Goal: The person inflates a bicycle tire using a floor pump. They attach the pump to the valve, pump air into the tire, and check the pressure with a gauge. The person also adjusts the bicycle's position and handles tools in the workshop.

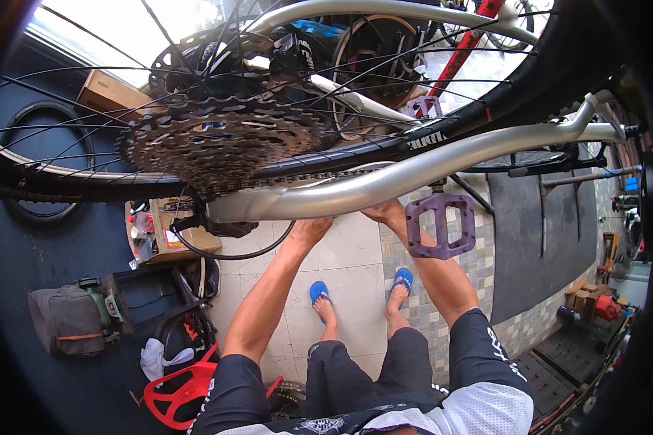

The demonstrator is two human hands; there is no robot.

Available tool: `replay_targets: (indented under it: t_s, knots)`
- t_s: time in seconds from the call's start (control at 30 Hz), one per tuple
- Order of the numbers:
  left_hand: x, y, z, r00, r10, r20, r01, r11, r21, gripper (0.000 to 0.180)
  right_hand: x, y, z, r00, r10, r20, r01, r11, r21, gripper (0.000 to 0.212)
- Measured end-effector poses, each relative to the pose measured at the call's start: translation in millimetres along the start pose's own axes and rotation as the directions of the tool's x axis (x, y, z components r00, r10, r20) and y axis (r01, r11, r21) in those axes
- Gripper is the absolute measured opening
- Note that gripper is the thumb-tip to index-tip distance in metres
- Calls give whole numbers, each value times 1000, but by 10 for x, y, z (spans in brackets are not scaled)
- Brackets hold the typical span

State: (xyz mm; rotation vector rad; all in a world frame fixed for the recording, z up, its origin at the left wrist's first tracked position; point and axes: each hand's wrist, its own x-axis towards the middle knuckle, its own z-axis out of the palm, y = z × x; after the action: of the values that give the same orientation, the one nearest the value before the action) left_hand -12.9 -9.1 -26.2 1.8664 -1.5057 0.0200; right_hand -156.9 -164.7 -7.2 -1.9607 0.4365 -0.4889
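Observation:
A bicycle fills the upper view close in front of me. Its silver frame tube [370, 187] runs sideways above both hands. My left hand [313, 228] reaches under this tube, and its fingers are hidden behind it. To its right my right hand [387, 212] also goes beneath the tube, fingers out of sight. Whether either hand grips anything cannot be seen. Left of the hands are the rear derailleur [228, 228] and a looping black cable [250, 257]. The large cassette [218, 141] sits over the spoked wheel's tyre [326, 161]. A purple pedal [440, 226] hangs beside my right forearm.
An open cardboard box [168, 232] holding small items stands at left, near a grey bag [67, 319]. A red plastic chair [180, 395] is at lower left. Beyond the pedal lies a dark mat [533, 239]. A loose tyre [40, 214] leans at far left.

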Motion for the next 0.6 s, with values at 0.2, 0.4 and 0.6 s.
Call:
replay_targets:
  t_s: [0.2, 0.4, 0.6]
  knots:
    - [31, 11, -20, 1000, -9, 11, 9, 1000, 0, 39, 7, 21, -26, 996, -85, 29, 88, 991, -104, 15]
    - [10, 14, -16, 990, -111, 84, 108, 993, 36, 32, 29, 86, 27, 988, -153, -3, 152, 983, -99, 19]
    - [93, 65, -136, 986, -132, 104, 118, 984, 133, 23, 59, 198, 7, 998, -64, 18, 62, 994, 88, 18]
